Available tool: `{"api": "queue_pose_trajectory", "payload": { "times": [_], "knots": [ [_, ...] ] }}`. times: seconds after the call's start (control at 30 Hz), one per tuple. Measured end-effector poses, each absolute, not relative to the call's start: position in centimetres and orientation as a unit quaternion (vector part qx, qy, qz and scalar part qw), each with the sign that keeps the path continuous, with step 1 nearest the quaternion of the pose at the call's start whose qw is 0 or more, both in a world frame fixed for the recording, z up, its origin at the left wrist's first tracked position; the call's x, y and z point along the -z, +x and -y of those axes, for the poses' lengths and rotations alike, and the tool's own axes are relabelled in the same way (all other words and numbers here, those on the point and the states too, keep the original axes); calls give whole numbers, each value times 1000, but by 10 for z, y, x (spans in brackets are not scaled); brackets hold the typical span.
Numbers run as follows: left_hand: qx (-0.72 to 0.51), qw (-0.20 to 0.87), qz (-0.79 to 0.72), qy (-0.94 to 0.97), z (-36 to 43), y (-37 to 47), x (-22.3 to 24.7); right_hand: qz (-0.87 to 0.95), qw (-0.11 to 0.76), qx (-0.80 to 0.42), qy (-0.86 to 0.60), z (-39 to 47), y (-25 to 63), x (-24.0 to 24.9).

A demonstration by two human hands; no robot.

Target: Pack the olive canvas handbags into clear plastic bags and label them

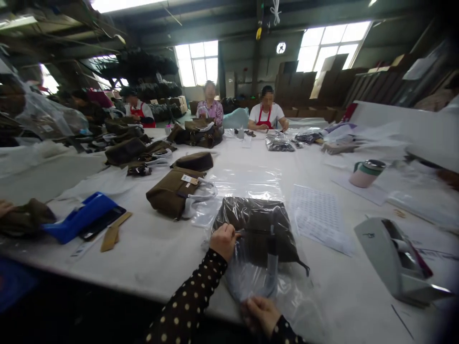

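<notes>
A dark olive handbag (pixel 258 220) lies inside a clear plastic bag (pixel 297 291) at the table's near edge. At the left side of the handbag, my left hand (pixel 224 241) is closed on the plastic, its fingers curled. Lower down, by the handbag's wrapped handle (pixel 271 267), my right hand (pixel 263 313) pinches the near part of the plastic bag. Part of the right hand is blurred. Just beyond to the left sits another olive handbag (pixel 172 191) with a paper tag (pixel 190 179) and handles in white wrap.
To the right are a printed sheet (pixel 319 215), a lidded mug (pixel 367 173) and a grey tape dispenser (pixel 398 263). A blue pouch (pixel 84 215) and brown card strips (pixel 114 231) lie left. Co-workers sit across the white table (pixel 244 160); another person's hand (pixel 5 208) shows far left.
</notes>
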State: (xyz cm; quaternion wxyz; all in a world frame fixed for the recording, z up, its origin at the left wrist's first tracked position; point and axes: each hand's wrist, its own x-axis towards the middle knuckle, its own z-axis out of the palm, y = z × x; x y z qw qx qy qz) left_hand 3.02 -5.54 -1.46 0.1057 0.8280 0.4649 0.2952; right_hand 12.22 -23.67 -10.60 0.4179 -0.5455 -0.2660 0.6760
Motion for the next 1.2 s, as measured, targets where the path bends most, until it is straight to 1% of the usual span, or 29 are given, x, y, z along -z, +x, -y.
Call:
{"api": "queue_pose_trajectory", "payload": {
  "times": [0.17,0.3,0.4,0.43,0.47,0.53,0.57,0.6,0.63,0.7,0.77,0.83,0.97,1.07,1.13,1.2],
  "knots": [
    [-324,68,-493,805,102,51,38,315,404,-655,-555,234,124,111],
    [-345,40,-486,802,112,62,58,404,383,-617,-557,236,130,103],
    [-361,39,-471,804,109,64,63,482,363,-605,-519,249,166,84],
    [-366,42,-466,805,106,65,63,487,369,-606,-509,256,189,74],
    [-368,45,-461,806,104,65,63,473,395,-595,-516,264,216,63],
    [-374,49,-454,807,98,66,64,409,485,-517,-574,285,285,38],
    [-376,51,-450,808,96,66,64,334,575,-391,-636,296,322,25],
    [-377,53,-447,810,94,67,65,247,656,-230,-675,307,360,13],
    [-375,55,-445,811,93,66,65,211,676,-163,-687,317,395,2],
    [-369,56,-441,817,92,66,66,168,689,-88,-700,328,452,-11],
    [-361,47,-443,820,92,66,68,151,680,-77,-713,326,488,-12],
    [-351,34,-451,820,92,67,69,139,669,-84,-725,314,504,-5],
    [-335,18,-474,814,92,67,72,131,654,-107,-737,299,509,10],
    [-334,10,-473,815,91,66,74,104,637,-109,-756,312,504,16],
    [-337,2,-465,818,91,65,75,80,607,-117,-782,328,499,21],
    [-343,-6,-459,819,90,65,75,67,554,-129,-820,341,495,27]
  ]
}}
